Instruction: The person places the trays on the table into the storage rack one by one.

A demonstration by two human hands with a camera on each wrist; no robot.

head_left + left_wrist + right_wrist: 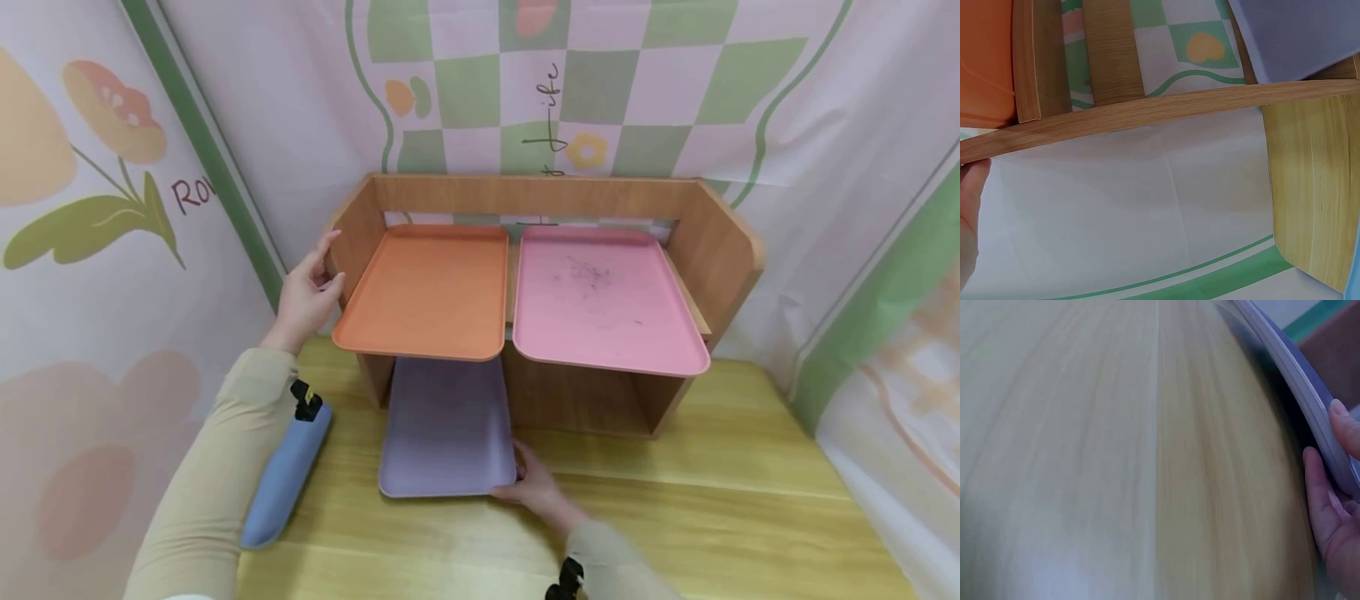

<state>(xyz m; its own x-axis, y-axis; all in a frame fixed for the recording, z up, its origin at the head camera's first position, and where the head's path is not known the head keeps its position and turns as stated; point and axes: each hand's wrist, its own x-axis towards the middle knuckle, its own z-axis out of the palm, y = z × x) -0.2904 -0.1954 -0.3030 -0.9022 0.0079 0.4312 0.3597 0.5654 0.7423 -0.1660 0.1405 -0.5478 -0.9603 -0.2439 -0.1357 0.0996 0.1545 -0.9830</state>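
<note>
A wooden desktop shelf (540, 193) holds an orange tray (431, 292) and a pink tray (607, 308) side by side on its upper board. My left hand (306, 292) touches the outer face of the shelf's left side panel (1166, 112), a fingertip right at the panel's edge in the left wrist view. Beneath the orange tray, a purple tray (450, 433) sticks out of the lower left opening, its rear part hidden. My right hand (542, 487) pinches its front right corner, thumb above and fingers below, in the right wrist view.
A long light-blue case (288, 479) lies on the wood-grain table (712, 500) by my left forearm, partly hidden. Patterned curtains (262, 100) hang behind the shelf and at both sides. Dark marks show on the pink tray. The shelf's lower right opening (577, 396) faces the front.
</note>
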